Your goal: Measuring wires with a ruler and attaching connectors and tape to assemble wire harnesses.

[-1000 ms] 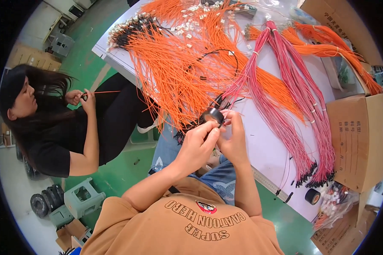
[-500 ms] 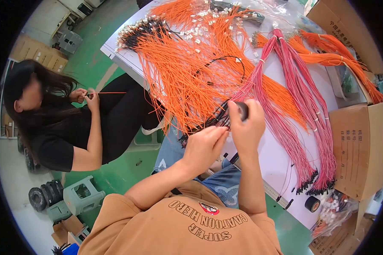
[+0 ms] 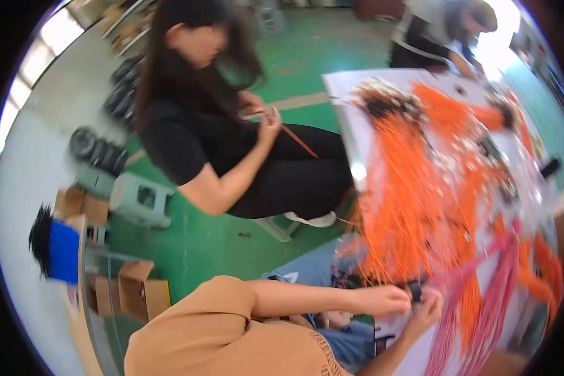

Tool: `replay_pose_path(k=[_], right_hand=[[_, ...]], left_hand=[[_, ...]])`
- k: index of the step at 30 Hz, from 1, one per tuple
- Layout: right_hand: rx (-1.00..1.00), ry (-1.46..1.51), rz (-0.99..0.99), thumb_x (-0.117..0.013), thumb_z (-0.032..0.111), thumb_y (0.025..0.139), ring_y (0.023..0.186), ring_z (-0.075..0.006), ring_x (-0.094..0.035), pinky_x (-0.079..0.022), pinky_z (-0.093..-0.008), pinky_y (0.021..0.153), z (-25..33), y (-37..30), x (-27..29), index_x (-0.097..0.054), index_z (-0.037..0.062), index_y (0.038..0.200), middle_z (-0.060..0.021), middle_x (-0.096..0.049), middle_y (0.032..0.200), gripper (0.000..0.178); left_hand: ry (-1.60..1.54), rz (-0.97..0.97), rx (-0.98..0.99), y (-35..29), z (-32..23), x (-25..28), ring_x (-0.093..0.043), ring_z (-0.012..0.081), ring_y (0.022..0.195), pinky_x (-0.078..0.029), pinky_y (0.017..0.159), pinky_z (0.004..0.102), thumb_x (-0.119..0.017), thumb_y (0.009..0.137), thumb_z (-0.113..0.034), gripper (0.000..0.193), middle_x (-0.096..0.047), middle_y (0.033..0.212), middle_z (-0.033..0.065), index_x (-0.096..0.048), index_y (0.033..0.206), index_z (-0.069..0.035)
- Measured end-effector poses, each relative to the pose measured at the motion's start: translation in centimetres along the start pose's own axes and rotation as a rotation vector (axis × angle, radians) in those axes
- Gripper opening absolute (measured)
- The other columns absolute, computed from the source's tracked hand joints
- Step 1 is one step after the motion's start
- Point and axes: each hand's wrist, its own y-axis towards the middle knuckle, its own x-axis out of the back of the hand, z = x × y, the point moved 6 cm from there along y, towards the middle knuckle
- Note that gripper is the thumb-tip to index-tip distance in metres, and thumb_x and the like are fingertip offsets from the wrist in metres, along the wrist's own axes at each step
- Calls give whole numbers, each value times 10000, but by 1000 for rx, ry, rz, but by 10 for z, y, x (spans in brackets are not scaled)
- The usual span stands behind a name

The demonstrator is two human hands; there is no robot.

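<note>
At the near edge of the table my two hands are close together. My right hand grips a roll of black tape. My left hand is closed in a pinch right beside the roll; what its fingertips hold is too blurred to make out. Just beyond my hands lies a large spread of orange wires, with dark ends toward me. A bundle of pink wires runs past my right hand, and another pink bundle lies to its right.
On the left a seated co-worker holds a thin orange wire. Another person bends over the table's far end. A grey-green stool, cardboard boxes and a blue bin of black pieces stand at the left.
The view has swung left, so the table now sits at the right and a second person appears. My hands remain close together, with the tape roll still in my right hand.
</note>
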Motion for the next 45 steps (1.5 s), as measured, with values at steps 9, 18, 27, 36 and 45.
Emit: replay_pose_path(k=[9, 18, 27, 36, 45], right_hand=[[224, -172, -153, -460, 327, 989, 754, -289, -544, -451, -400, 723, 27, -17, -22, -566, -36, 880, -160, -585, 830, 393], [607, -536, 36, -318, 367, 1025, 801, -310, -584, -512, -412, 625, -4, -25, -5, -369, 3, 1296, -260, -447, 1173, 457], [632, -434, 139, -329, 367, 1014, 800, -308, -585, -511, -409, 624, -31, -13, -47, -374, 2, 1298, -258, -449, 1168, 465], [436, -207, 138, -404, 372, 975, 767, -283, -571, -488, -401, 629, -53, -6, -59, -466, -16, 1137, -206, -517, 1018, 426], [327, -28, 40, -479, 377, 936, 733, -258, -557, -465, -394, 634, -34, -18, -21, -558, -35, 976, -154, -585, 869, 422]], left_hand=[[-608, 619, 78, 25, 38, 6, -435, 85, 556, -366, 514, 244, -521, 971, -278, 252, -485, 674, -32, -589, 863, -62], [-432, 661, -63, 19, 13, 5, -243, 154, 546, -321, 593, 347, -333, 1055, -292, 417, -333, 620, 27, -485, 721, -94], [-482, 684, -67, 14, 3, 5, -261, 163, 563, -333, 610, 369, -337, 1053, -307, 431, -340, 635, 34, -488, 717, -82], [-525, 719, -158, 18, 10, 2, -269, 156, 575, -332, 609, 360, -339, 1054, -297, 407, -358, 659, 30, -505, 750, -84], [-374, 606, -42, 10, 5, 12, -301, 157, 581, -356, 628, 371, -376, 1044, -308, 355, -392, 676, 28, -528, 796, -104]])
